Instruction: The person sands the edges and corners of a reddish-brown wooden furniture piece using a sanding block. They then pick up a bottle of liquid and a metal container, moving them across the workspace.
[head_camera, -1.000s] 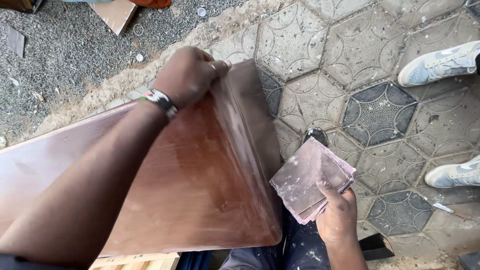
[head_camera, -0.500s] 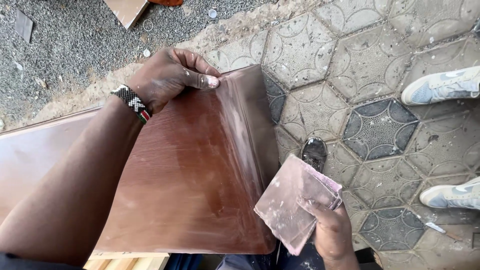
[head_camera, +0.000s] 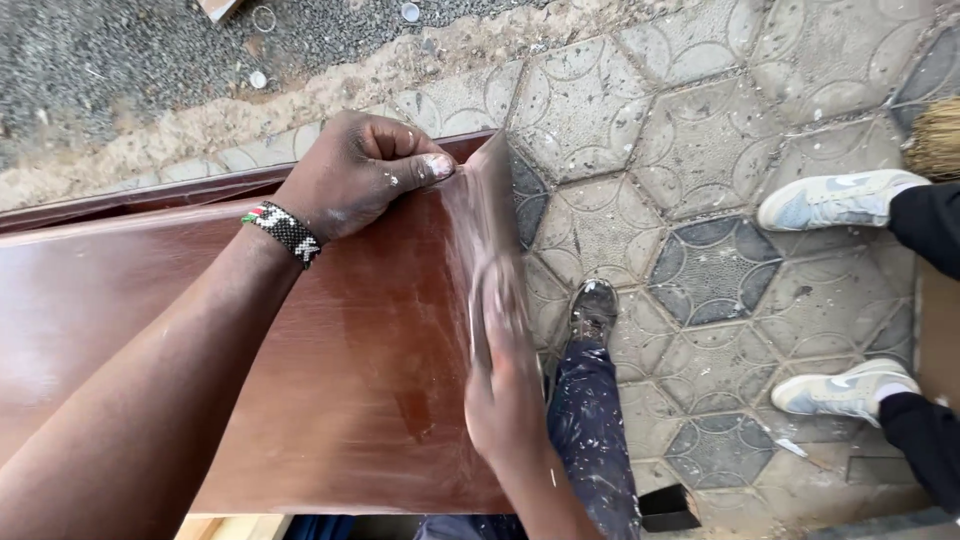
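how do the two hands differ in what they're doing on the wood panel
The left hand grips the far top corner of the brown panel, thumb out along its end, sharp in the picture. The right hand presses flat against the panel's end face, blurred with motion; whether it holds anything is hidden. The left wrist bears a beaded bracelet; the right shows none. Both are dusted pale.

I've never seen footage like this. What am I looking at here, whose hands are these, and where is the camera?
No machine here: a person wears a camera on the head, looking down at their own bare hands. The left hand, with a beaded wristband, grips the far end of a reddish-brown wooden panel. The right hand presses against the panel's dusty end edge; it is blurred, so whatever it holds is hard to see. Below are patterned hexagonal paving stones, the person's paint-speckled trouser leg and dark shoe. The two pale sneakers at right belong to someone else.
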